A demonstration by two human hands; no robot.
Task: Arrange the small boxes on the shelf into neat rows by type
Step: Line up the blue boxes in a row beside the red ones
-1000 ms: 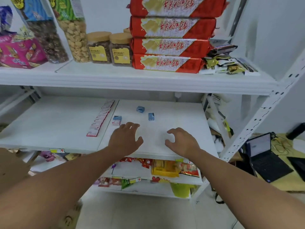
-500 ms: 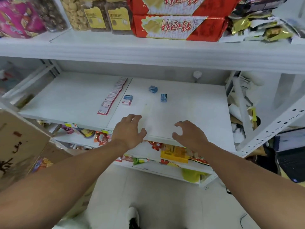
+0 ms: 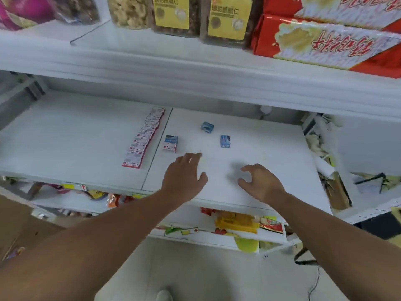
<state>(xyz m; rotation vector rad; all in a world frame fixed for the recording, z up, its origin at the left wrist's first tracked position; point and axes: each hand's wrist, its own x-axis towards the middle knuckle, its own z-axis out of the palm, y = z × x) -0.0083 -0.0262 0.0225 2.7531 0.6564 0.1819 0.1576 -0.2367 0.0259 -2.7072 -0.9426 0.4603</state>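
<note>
A straight row of small red-and-white boxes (image 3: 145,138) lies on the white middle shelf (image 3: 271,170), running front to back. Right of it lies a blue-and-white box (image 3: 170,143). Two more small blue boxes lie apart: one farther back (image 3: 207,127), one to the right (image 3: 225,141). My left hand (image 3: 184,177) hovers over the shelf with fingers spread, just in front of the blue-and-white box, holding nothing. My right hand (image 3: 259,183) hovers beside it, fingers loosely curled and empty, in front of the right blue box.
The upper shelf (image 3: 195,68) overhangs close above, carrying snack jars (image 3: 226,18) and red biscuit packs (image 3: 325,40). A lower shelf holds yellow and red packets (image 3: 236,222). Cluttered wrappers sit at the right end (image 3: 329,183). A cardboard box (image 3: 19,231) stands lower left.
The view has moved closer and lower toward the middle shelf. Both hands have reached a little farther in over the shelf; the boxes have not moved.
</note>
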